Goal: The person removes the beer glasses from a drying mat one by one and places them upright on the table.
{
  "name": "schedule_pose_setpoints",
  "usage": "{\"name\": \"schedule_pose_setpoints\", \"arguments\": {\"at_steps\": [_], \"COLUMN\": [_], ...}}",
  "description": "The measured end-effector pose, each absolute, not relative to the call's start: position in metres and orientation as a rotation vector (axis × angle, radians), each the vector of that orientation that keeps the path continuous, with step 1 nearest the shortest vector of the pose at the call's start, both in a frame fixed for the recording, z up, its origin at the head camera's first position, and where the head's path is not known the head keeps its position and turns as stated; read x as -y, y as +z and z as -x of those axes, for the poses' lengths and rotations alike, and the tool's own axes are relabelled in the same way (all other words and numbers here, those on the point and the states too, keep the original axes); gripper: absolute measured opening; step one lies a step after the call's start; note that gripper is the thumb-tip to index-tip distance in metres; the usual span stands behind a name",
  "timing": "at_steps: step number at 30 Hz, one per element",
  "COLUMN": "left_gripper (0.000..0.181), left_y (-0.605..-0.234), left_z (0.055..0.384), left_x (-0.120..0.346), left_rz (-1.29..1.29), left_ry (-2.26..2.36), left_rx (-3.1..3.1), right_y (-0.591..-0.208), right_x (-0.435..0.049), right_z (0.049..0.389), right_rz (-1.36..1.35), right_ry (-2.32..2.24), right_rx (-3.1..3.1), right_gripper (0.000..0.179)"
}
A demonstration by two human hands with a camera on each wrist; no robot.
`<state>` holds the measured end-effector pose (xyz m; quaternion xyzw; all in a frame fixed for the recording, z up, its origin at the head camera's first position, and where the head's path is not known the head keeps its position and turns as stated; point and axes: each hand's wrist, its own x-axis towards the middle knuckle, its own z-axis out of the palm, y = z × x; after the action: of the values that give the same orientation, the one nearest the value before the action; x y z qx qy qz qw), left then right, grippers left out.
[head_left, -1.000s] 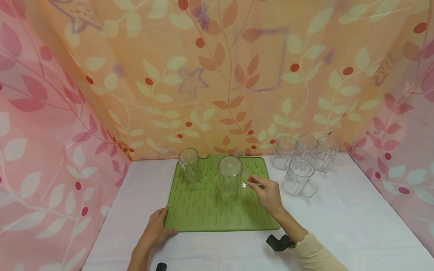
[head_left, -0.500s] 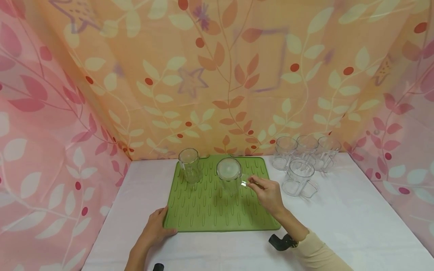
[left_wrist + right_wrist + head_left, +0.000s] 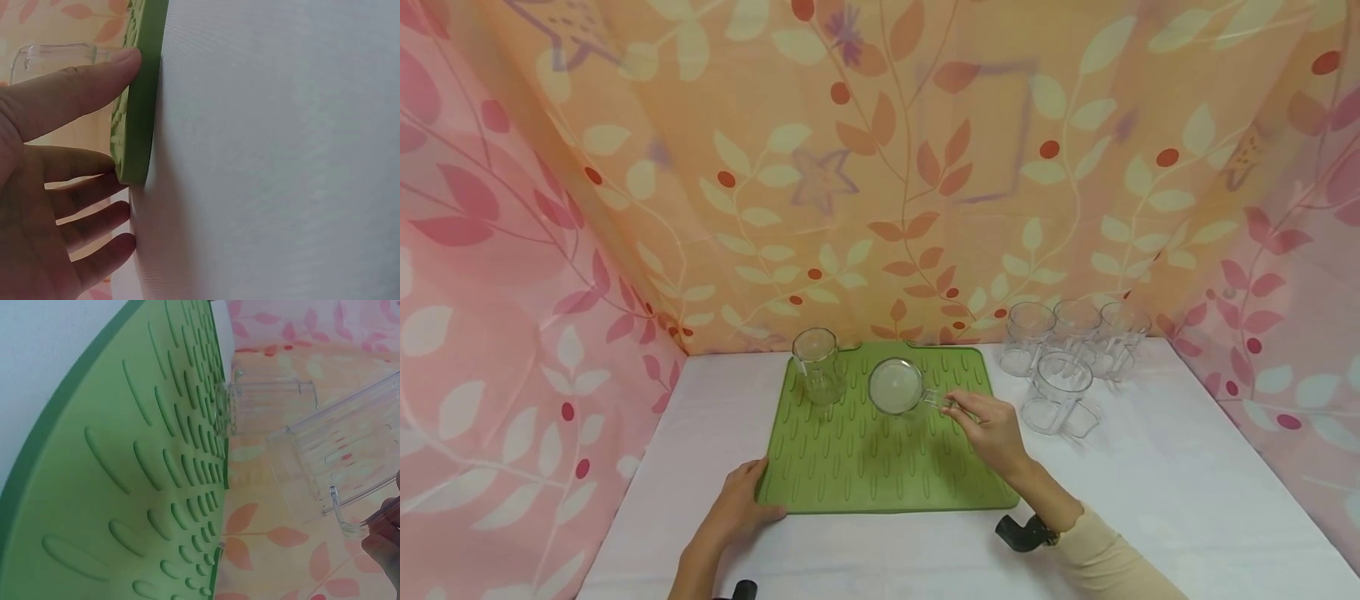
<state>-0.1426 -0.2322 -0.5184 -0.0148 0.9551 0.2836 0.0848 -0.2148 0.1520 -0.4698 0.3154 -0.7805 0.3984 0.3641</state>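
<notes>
In the head view my right hand point(image 3: 988, 429) pinches the handle of a clear glass mug point(image 3: 896, 386) over the green ridged mat point(image 3: 850, 492). The right wrist view has this held mug point(image 3: 350, 450) tilted and raised off the mat point(image 3: 81, 487). One round end faces the head camera; I cannot tell whether it is base or mouth. A second glass mug point(image 3: 818, 367) stands on the mat's back left part. My left hand point(image 3: 739, 504) touches the mat's front left corner. In the left wrist view its thumb point(image 3: 94, 87) lies on the mat's edge, the other fingers extended beside the corner.
Several more clear glass mugs stand together on the white tablecloth point(image 3: 1180, 467) to the mat's right, the nearest glass mug point(image 3: 1060, 392) with its handle toward the front right. A floral curtain point(image 3: 880, 208) hangs behind the table and along both sides.
The mug in my right hand has tipped, so its round end now faces the camera, where its side wall showed before. That end has moved slightly left. The left hand stays at the corner.
</notes>
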Motion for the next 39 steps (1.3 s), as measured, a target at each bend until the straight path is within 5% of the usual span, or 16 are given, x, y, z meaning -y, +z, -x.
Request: {"name": "schedule_pose_setpoints", "arguments": {"at_steps": [13, 18, 24, 39], "left_gripper": [0.093, 0.091, 0.091, 0.081], "left_y": [-0.5174, -0.5171, -0.5172, -0.5131], "left_z": [0.1430, 0.1428, 0.1421, 0.1378], "left_x": [0.2328, 0.2328, 0.2320, 0.2259], "left_rz": [0.038, 0.032, 0.050, 0.102], "left_ry": [0.860, 0.865, 0.873, 0.867], "left_rx": [-2.852, -2.857, -2.847, -2.866], "right_y": [-0.4641, -0.4627, -0.4600, -0.4594], "right_x": [-0.1534, -0.1537, -0.1530, -0.1516], "right_z": [0.2124, 0.2104, 0.2070, 0.2063], "right_rz": [-0.919, -0.939, -0.957, -1.005], "right_ry": [0.868, 0.797, 0.758, 0.647], "right_rx": [1.978, 1.976, 1.957, 1.913], "right_gripper": [0.028, 0.013, 0.035, 0.035]}}
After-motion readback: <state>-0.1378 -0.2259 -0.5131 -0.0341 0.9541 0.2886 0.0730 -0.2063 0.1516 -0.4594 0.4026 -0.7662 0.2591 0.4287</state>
